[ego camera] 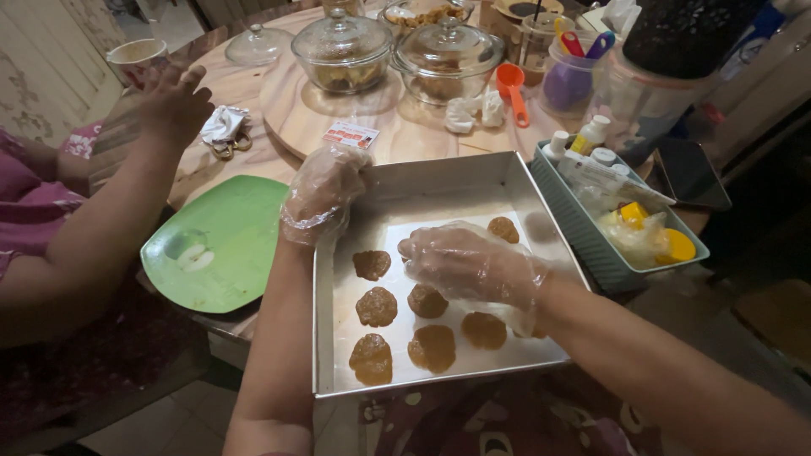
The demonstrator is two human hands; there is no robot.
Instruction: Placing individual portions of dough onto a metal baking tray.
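Head view: brown dough patties [376, 306] lay on a lined metal tray [439, 173].
Left hand [323, 192]: gloved, gripped tray's far-left rim.
Right hand [469, 262]: gloved, flat, released, over patties.
Tip: best pressed evenly, tray steadied.

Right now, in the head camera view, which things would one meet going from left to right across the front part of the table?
Green plate → left hand in a clear glove, on the pan's rim → square metal baking pan with brown dough pieces → right hand, gloved, over the pan → teal tray of small bottles.
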